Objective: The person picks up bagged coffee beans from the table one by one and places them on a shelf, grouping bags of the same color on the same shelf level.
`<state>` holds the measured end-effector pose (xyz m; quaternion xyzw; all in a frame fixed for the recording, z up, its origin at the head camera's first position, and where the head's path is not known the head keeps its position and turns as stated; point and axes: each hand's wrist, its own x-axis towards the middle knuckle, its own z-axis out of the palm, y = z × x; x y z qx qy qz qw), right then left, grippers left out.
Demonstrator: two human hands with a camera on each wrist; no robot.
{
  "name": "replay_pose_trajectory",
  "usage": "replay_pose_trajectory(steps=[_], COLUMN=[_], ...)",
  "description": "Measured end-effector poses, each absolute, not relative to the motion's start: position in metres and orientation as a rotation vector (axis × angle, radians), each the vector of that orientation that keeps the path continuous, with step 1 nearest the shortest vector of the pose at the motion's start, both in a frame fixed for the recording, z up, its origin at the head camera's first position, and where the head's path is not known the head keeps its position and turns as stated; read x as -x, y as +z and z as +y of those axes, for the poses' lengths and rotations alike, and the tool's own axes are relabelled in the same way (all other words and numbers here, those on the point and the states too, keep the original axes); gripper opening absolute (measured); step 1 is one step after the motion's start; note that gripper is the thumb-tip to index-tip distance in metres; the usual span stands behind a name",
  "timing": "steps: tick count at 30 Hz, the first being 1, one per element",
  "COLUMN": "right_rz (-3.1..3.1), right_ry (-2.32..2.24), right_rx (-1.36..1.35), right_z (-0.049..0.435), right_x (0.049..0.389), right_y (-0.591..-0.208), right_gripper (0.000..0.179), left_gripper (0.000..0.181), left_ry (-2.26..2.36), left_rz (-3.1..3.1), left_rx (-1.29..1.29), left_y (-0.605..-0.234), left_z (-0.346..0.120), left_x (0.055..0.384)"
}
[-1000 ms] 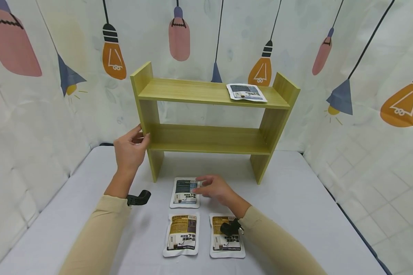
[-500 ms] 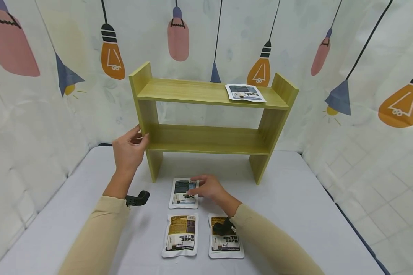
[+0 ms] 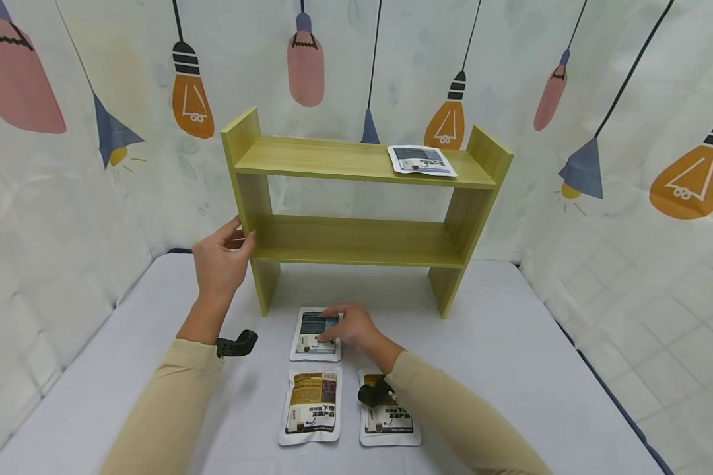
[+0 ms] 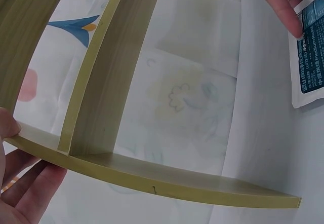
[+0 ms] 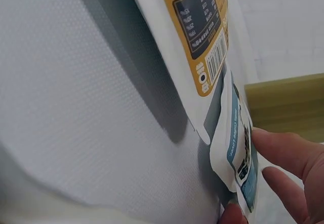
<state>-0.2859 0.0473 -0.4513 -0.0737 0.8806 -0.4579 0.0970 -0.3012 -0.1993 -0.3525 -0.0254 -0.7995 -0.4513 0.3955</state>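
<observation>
On the table stands a yellow-green wooden two-tier shelf (image 3: 356, 254). My left hand (image 3: 221, 260) grips its left side panel, thumb on the inner face and fingers on the outer, as the left wrist view shows. A white pouch with a blue label (image 3: 315, 346) lies flat in front of the shelf. Over its right part is my right hand (image 3: 356, 328), thumb and fingers spread, fingertips right at the pouch's surface and edge. In the right wrist view, the thumb (image 5: 283, 150) overlaps the pouch's label.
Two white pouches with brown-yellow labels lie nearer: a left pouch (image 3: 313, 406) and a right pouch (image 3: 392, 422), partly covered by the right wrist camera (image 3: 375, 391). Another blue-labelled pouch (image 3: 420, 160) rests on the shelf's top tier. Lamp-printed curtains surround the white table (image 3: 487, 356).
My right hand has moved a little left, further over the blue-labelled pouch on the table. The left hand keeps its grip on the shelf panel.
</observation>
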Motion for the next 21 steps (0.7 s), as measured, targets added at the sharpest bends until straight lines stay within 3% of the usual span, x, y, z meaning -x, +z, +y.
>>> replay_pose_trajectory(steps=[21], right_rz=[2.691], right_ry=[-1.278], right_rx=[0.206], right_z=[0.0427], right_x=[0.281], right_y=[-0.4529], right_gripper=[0.046], left_gripper=[0.041], left_ry=[-1.126], left_rz=[-2.04], left_rx=[0.064], left_y=[-0.3531], left_z=[-0.2001], left_x=[0.3011])
